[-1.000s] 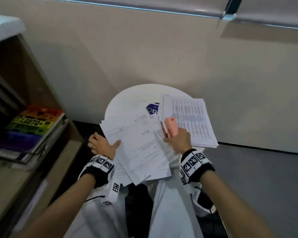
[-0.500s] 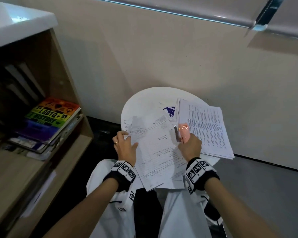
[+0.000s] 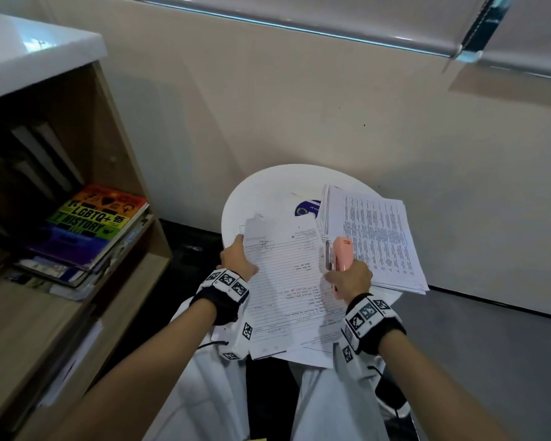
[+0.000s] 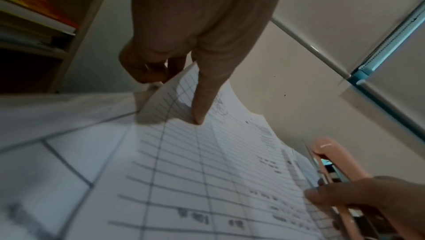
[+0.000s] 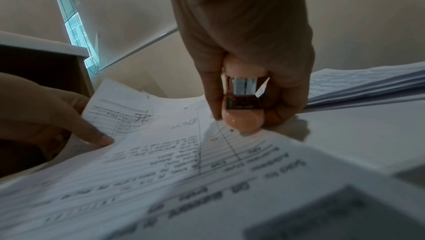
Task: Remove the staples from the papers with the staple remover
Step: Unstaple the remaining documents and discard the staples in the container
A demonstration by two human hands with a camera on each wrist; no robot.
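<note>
A sheaf of lined printed papers (image 3: pixel 287 281) lies over the near edge of a small round white table (image 3: pixel 268 189). My left hand (image 3: pixel 237 257) pinches its left edge, thumb on top and fingers underneath; the left wrist view shows the thumb (image 4: pixel 202 102) pressing on the sheet (image 4: pixel 207 171). My right hand (image 3: pixel 349 276) grips a pink staple remover (image 3: pixel 342 253) upright at the papers' right edge. In the right wrist view the tool's pink end (image 5: pixel 242 120) touches the top sheet (image 5: pixel 161 162). No staple can be made out.
A thicker stack of printed sheets (image 3: pixel 376 237) lies on the table's right side, overhanging its rim. A wooden shelf unit (image 3: pixel 77 281) with a rainbow-covered book (image 3: pixel 93 221) stands at the left. A wall runs close behind the table; my white-clad knees are below the papers.
My left hand has slid up the papers' left edge toward the far corner. The right hand keeps the pink tool at the right edge. The head view has shifted.
</note>
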